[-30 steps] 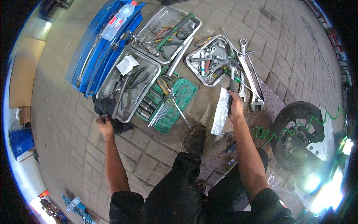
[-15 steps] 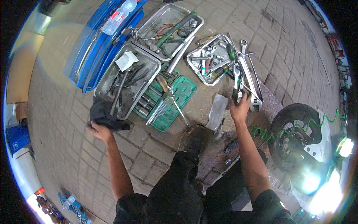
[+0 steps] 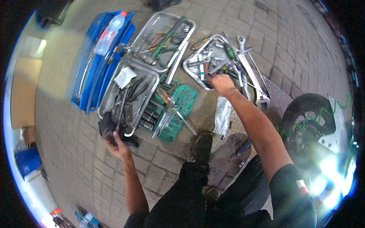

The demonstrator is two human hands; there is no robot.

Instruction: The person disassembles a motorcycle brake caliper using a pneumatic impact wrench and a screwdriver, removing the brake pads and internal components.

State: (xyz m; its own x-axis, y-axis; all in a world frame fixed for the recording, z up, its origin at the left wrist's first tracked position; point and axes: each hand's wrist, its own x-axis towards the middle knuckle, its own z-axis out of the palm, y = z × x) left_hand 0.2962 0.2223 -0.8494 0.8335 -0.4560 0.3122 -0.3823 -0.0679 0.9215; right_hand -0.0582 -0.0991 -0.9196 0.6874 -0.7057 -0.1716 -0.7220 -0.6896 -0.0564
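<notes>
Two hands are out over the paving. My left hand [image 3: 118, 146] is closed on a dark rag [image 3: 110, 131] at the near corner of a steel tray [image 3: 150, 74]. My right hand [image 3: 222, 84] reaches into the small tray [image 3: 194, 60] of sockets; I cannot tell its grip.

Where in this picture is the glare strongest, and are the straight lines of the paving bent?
In the head view, the glare is strongest at the lower right, beside the wheel; the paving lines curve toward the rim; the right hand looks sharp, and the left hand slightly soft.
</notes>
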